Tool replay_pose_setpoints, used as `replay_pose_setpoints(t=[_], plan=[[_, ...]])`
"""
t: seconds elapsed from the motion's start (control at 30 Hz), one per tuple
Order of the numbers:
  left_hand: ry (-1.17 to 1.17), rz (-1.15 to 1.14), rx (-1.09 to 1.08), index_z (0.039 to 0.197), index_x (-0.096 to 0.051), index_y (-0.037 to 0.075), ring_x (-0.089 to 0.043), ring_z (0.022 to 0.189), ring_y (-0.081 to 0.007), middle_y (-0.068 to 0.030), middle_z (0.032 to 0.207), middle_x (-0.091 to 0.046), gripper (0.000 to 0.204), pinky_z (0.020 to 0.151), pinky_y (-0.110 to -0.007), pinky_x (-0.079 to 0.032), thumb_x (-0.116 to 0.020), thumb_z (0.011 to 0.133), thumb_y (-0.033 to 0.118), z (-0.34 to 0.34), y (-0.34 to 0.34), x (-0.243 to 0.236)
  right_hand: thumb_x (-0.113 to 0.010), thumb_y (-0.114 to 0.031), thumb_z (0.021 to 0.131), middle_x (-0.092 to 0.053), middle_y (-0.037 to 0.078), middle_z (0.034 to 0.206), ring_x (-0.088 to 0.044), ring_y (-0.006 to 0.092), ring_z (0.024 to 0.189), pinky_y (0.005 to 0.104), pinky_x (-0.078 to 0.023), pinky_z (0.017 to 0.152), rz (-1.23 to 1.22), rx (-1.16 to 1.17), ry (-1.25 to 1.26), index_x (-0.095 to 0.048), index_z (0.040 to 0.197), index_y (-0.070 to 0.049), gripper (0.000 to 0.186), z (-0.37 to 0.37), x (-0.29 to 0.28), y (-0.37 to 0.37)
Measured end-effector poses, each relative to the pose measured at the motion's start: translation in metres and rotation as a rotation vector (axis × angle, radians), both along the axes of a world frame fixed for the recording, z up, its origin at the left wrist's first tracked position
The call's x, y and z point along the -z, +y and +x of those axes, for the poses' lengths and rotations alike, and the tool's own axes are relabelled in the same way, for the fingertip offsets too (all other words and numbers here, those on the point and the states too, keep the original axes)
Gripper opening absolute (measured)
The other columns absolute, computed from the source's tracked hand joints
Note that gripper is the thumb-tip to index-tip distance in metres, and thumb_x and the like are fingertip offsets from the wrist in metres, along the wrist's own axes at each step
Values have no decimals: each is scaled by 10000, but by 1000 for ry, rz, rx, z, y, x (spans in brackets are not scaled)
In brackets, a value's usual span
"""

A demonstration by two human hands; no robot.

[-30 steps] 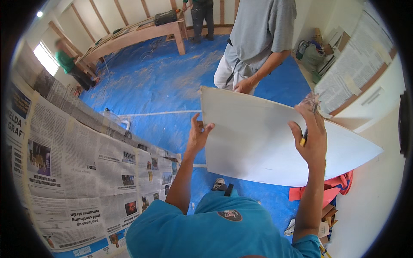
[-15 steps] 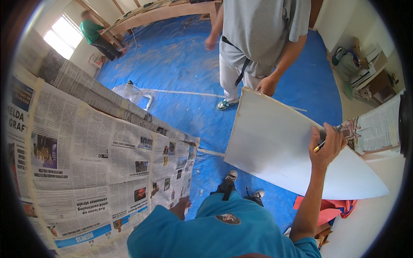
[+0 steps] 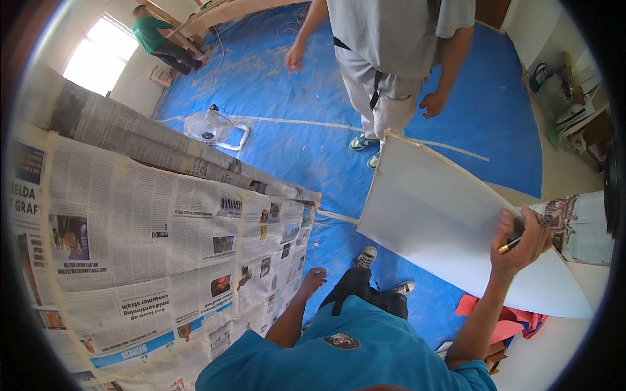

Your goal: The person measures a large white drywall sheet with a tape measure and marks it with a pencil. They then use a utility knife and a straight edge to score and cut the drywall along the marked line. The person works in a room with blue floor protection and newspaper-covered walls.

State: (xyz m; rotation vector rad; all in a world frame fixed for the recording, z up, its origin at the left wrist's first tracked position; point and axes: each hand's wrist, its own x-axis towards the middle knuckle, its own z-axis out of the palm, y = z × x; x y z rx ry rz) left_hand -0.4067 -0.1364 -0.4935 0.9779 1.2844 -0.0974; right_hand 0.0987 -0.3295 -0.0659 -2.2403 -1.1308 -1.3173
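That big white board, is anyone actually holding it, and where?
Yes. The right hand, with a pen between its fingers, grips the white board at its right edge. The left hand hangs free, holding nothing.

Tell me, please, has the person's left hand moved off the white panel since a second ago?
Yes. The left hand has let go of the white panel and dropped down beside the newspaper-covered surface; only the right hand holds it.

Newspaper sheets (image 3: 163, 247) lie left, the board (image 3: 443, 221) right (a fan (image 3: 210, 126) behind), all over a tarp (image 3: 287, 85).
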Motion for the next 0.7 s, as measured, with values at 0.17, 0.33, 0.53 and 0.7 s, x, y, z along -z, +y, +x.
replay_pose_setpoints(t=[0.17,0.33,0.53,0.7], plan=[[35,51,4,1317,-657,102,-724,958,-204,-60,1123,-717,385,799,-354,-552,-677,1050,379,-4,25,3,-727,-409,1024,-734,85,970,-690,309,903,492,-451,940,25,9,24,-728,1126,-28,395,3,6,-5],[244,-44,-97,1312,-666,97,-726,950,-206,-75,1123,-724,425,775,-359,-546,-684,1033,417,-40,24,7,-703,-398,1044,-739,71,986,-696,305,908,469,-458,933,19,14,-36,-724,1136,-20,389,6,9,-5],[341,-153,-111,1322,-656,99,-727,978,-227,-102,1160,-719,450,794,-400,-554,-673,1033,444,-66,0,12,-725,-372,1028,-743,69,1018,-698,309,923,473,-455,935,18,22,-32,-719,1157,-24,371,7,13,-9],[282,-123,-56,1361,-629,118,-729,1018,-243,-96,1208,-710,463,856,-419,-552,-640,1053,464,-43,-2,8,-773,-348,989,-735,88,1017,-687,326,924,502,-450,948,1,15,12,-721,1150,-28,362,4,9,-7]])
